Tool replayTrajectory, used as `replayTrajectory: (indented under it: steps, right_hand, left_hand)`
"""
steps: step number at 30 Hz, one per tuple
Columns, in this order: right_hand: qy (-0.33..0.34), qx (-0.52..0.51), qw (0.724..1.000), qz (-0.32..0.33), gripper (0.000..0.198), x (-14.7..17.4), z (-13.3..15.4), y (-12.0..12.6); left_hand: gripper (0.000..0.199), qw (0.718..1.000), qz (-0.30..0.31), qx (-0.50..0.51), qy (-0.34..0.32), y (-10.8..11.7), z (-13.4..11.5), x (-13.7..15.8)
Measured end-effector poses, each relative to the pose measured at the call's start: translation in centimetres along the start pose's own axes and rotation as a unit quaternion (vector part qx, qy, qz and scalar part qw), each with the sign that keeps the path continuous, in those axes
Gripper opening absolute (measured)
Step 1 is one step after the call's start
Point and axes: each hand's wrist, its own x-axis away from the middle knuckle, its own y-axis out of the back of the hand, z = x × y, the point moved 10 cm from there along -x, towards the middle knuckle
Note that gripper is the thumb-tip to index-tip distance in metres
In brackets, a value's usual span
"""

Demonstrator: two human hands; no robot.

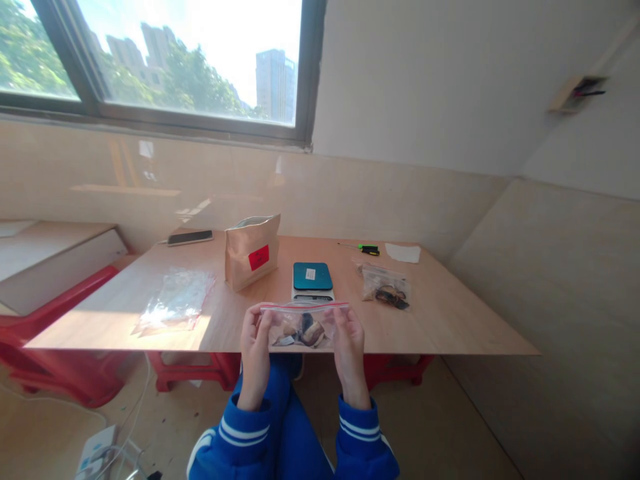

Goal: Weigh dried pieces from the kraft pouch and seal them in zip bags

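Between my two hands a clear zip bag [304,330] with a red strip along its top edge is stretched out at the table's front edge. Dark and pale dried pieces show inside it. My left hand [256,333] pinches its upper left corner, and my right hand [349,337] pinches the upper right one. Just behind the bag lies a kitchen scale [313,277] with a teal plate and a white label, its lower part partly covered by the bag. Left of the scale stands a brown paper pouch [251,257] with a red label, its top open.
Clear plastic bags [175,300] lie at the table's left. Filled zip bags [387,288] lie right of the scale. Behind are a green-and-black screwdriver [369,249], a white paper [403,253] and a phone [190,237] with a cable. Red stools [200,371] stand below.
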Motion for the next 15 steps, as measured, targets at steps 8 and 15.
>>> replayTrajectory:
  steps: [8, 15]
  right_hand:
    - [0.011, 0.052, 0.997, 0.051, 0.026, 0.05, 0.00, -0.77]
    - [0.025, 0.062, 0.998, 0.005, 0.025, -0.03, -0.09, -0.05]
  left_hand:
    - [0.024, 1.000, 0.024, 0.013, 0.013, -0.06, 0.11, -0.05]
    - [0.021, 0.999, 0.031, 0.025, 0.004, -0.18, 0.10, -0.21]
